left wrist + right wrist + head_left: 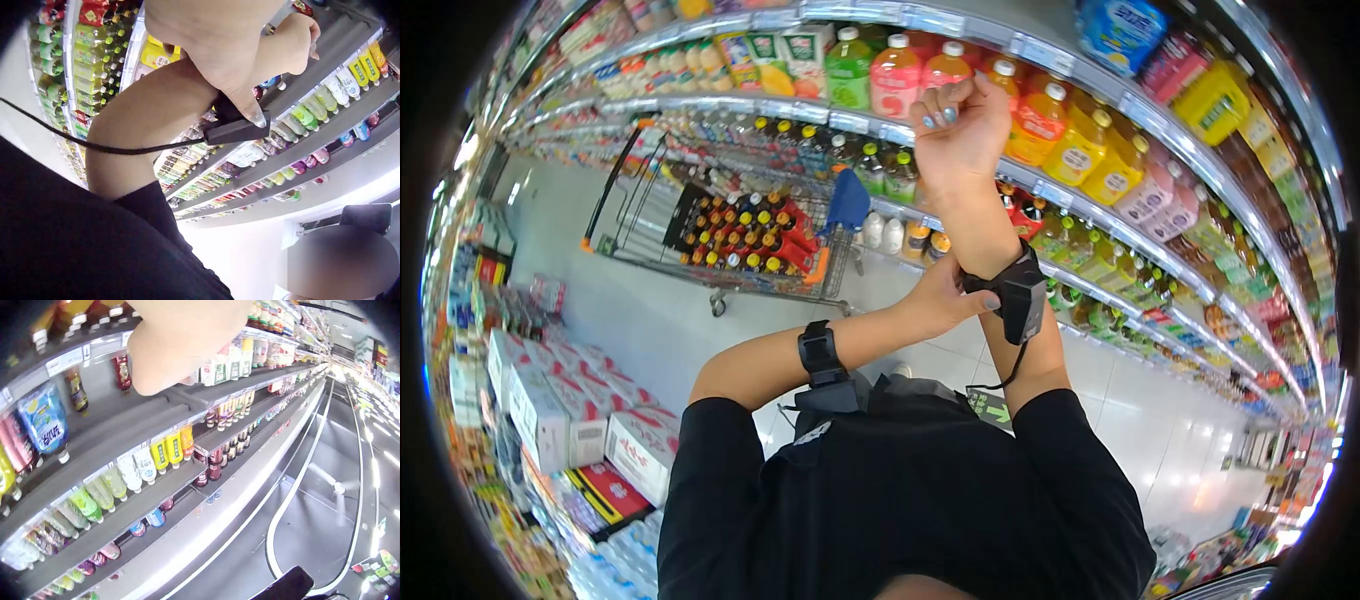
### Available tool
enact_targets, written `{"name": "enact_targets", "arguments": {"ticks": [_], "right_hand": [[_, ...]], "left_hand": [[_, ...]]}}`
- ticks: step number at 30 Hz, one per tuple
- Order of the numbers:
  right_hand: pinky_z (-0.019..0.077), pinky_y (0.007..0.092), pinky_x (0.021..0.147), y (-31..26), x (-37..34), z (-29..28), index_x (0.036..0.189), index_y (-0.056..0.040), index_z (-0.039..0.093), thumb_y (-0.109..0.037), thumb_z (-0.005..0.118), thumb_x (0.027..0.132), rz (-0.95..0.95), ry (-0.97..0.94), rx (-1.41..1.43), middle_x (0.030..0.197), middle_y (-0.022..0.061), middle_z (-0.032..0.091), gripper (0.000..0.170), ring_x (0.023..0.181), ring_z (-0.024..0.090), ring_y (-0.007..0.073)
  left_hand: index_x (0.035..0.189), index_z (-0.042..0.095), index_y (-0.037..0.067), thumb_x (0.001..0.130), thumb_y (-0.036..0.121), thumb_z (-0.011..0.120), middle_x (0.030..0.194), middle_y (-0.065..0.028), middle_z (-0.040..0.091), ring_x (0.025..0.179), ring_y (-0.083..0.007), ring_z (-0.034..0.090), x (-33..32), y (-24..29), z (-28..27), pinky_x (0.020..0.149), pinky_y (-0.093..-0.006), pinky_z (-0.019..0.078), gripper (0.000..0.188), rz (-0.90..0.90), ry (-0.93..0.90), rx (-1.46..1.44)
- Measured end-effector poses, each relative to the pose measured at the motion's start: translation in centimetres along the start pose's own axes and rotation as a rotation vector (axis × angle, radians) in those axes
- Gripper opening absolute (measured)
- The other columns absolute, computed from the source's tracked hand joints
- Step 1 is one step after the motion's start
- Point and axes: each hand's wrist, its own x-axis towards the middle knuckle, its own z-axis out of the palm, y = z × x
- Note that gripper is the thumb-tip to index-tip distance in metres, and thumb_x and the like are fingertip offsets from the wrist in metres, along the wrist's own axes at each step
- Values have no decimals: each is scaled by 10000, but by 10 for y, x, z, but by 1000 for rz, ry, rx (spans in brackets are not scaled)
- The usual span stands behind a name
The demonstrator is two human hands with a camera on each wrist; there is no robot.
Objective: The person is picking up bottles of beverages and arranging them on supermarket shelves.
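Note:
My left hand [940, 296] reaches across and grips a black wrist camera [1024, 300] strapped on my right forearm. In the left wrist view, the thumb of my left hand [215, 44] lies along the black camera housing [240, 132], from which a black cable [119, 150] runs. My right hand [962, 135] is raised, palm side showing and fingers loosely curled, holding nothing. It overlaps the shelf of juice bottles [1036, 125] in the head view. Another black strap [818, 350] circles my left forearm. Part of my right hand [181, 347] fills the top of the right wrist view.
Shelves of bottled drinks [1080, 155] curve along the far side and right. A shopping cart [730, 240] with many dark bottles stands ahead on the left. Stacked white cartons [550, 420] are at the left. Pale floor tiles [1130, 400] show at the right.

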Motion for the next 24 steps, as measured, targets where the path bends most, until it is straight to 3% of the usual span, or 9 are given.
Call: {"name": "enact_targets", "arguments": {"ticks": [5,9,12,13,16,17,19,21,24], "right_hand": [[314,258,485,58,9,-9,603,-66,475,-191,474,871,-196,-164,-355,510,26,428,296,482,384,108],[301,233,479,110,16,-21,642,-39,509,-185,477,863,-128,-162,-542,542,17,452,267,482,375,82],[384,286,520,146,37,-59,682,-27,502,-156,465,883,145,-150,-535,571,39,447,242,532,424,123],[392,275,526,155,42,-76,713,-14,553,-179,471,884,205,-170,-633,579,37,479,252,534,454,129],[356,261,462,188,56,-131,738,-15,622,-237,489,850,371,-262,-1069,578,32,538,282,517,487,110],[397,288,497,197,57,-153,769,-34,637,-256,504,834,391,-297,-1338,608,54,573,267,559,540,146],[458,340,575,218,48,-201,815,-76,653,-288,538,800,399,-381,-1726,683,95,626,242,652,614,219],[482,385,656,241,36,-247,847,-105,651,-306,565,778,502,-535,-1901,757,124,646,230,742,631,282],[488,391,732,282,20,-277,931,-101,636,-293,587,764,776,-753,-2007,813,138,653,259,810,627,311]], "left_hand": [[1308,300,-1,700,530,704,1256,-92,460,1173,-179,431,-14,5,-30,985,-329,344,903,90,133,63],[1360,230,-1,756,529,649,1338,-108,384,1245,-200,363,-27,-2,-83,1030,-344,296,906,21,59,41],[1377,212,11,834,480,578,1350,-103,372,1241,-206,364,-34,-8,-130,1026,-351,302,805,49,-47,96],[1361,277,19,848,534,513,1341,-147,398,1209,-263,420,-38,-16,-149,996,-391,330,764,36,-12,290],[1344,326,38,858,401,547,1315,-198,428,1171,-320,462,-53,-29,-223,976,-396,359,645,33,-134,898],[1259,447,49,832,307,549,1168,-213,526,1039,-353,530,-58,-30,-249,892,-412,419,509,-55,-185,1143],[1098,559,57,832,303,533,944,-154,602,889,-333,579,-79,-34,-301,787,-421,457,363,-196,-233,1507],[955,596,53,809,274,532,771,-105,588,787,-310,591,-98,-49,-359,697,-423,473,273,-179,-235,1609],[911,589,48,781,238,548,800,-121,616,816,-319,608,-114,-38,-418,685,-428,488,234,-525,-21,1565]]}}
